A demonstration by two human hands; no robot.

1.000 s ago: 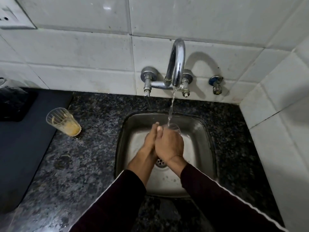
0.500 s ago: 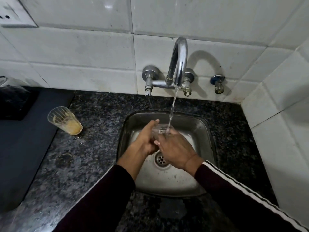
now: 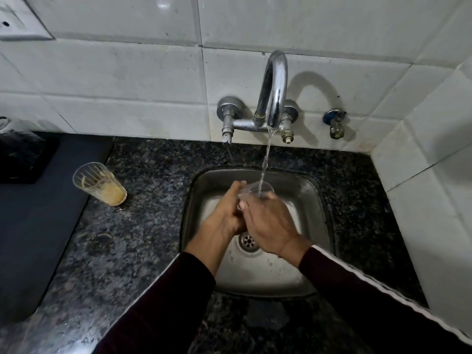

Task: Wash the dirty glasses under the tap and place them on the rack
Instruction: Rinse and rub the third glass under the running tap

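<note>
At the far left, a white wall socket plate (image 3: 18, 24) sits high on the pale tiled wall (image 3: 122, 72), too blurred to show any marking. Below it a dark flat mat (image 3: 38, 238) covers the left part of the speckled black granite desk (image 3: 132, 238), with a black tray-like object (image 3: 23, 159) at its back edge. Just beside the mat's right edge stands a dirty ribbed clear glass with yellowish residue at its bottom (image 3: 101, 185), upright on the granite and well apart from both hands. Farther right, a square stainless steel sink (image 3: 314, 200) is sunk into the desk, its round drain (image 3: 248, 241) partly hidden. Over the basin the left hand (image 3: 227, 213) wraps its curled fingers round the left side of a small clear glass (image 3: 258, 191), and the right hand (image 3: 270, 226) grips the same glass from the right and front, so the two hands touch each other. The glass's open rim faces up and away, and a thin stream of water (image 3: 267, 154) from the curved chrome tap (image 3: 273, 85) falls into it. Both forearms wear dark maroon sleeves (image 3: 158, 315); the right one carries a white stripe. Right of the tap, a small blue-capped valve (image 3: 335, 122) projects from the tiles, and a second tiled wall closes the corner. No readable writing or brand shows anywhere.
</note>
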